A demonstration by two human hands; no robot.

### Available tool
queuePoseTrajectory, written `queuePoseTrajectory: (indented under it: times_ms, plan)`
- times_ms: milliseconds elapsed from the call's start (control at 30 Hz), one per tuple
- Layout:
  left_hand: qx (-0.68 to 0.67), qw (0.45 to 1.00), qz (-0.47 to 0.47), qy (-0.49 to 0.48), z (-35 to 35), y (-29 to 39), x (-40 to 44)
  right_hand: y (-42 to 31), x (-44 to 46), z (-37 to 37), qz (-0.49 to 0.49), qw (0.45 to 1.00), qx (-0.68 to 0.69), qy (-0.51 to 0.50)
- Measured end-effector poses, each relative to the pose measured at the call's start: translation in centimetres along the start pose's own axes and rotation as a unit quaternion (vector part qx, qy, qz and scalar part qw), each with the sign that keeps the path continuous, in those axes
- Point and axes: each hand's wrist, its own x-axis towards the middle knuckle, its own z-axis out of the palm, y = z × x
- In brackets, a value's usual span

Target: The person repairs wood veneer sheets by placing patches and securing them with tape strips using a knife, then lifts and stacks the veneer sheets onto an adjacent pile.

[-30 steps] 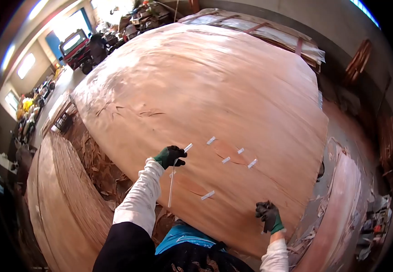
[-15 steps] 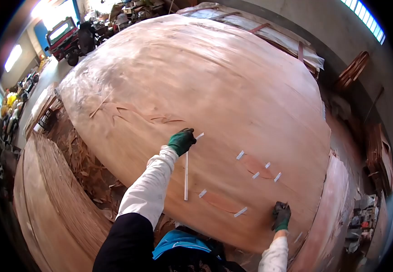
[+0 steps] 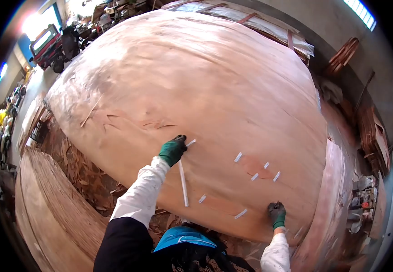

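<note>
My left hand, in a green glove with dark fingertips, pinches a strip of white tape over a large thin wood veneer sheet. A short end sticks out past the fingertips, and a long tail runs toward me. My right hand, gloved alike, rests near the sheet's right front part with its fingers curled; whatever they hold, if anything, is hidden. Between the hands, short tape pieces sit at the edges of two reddish leaf-shaped patches in the veneer.
Torn slits and a loose sliver mark the sheet's left side. Veneer stacks stand at the left, with scraps on the floor beside them. Another stack adjoins the right edge. A red vehicle is at the far left.
My left hand has shifted slightly left and toward me, still pinching the tape. The right hand has shifted slightly left in view. The whole view has also tilted a little.
</note>
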Motion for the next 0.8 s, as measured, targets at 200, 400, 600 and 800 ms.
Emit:
queuePoseTrajectory:
  times_ms: [200, 400, 600, 800]
  plan:
    - [0.0, 1.0, 0.024, 0.014, -1.4, -3.2, -7.0, 0.3, -12.7, 1.8, -0.129, 0.918, -0.361, -0.102]
    - [-0.045, 0.973, -0.214, -0.073, -3.9, -4.3, -12.3, -5.6, -17.6, 0.1, -0.023, 0.903, -0.344, -0.255]
    - [-0.426, 0.896, -0.102, 0.077, -2.4, 6.1, -10.1, -10.2, -11.8, -6.0, -0.088, 0.886, -0.388, -0.237]
    - [-0.417, 0.871, -0.218, -0.144, 4.2, 27.9, -1.7, -8.9, -4.9, -12.0, -0.237, 0.877, -0.361, -0.211]
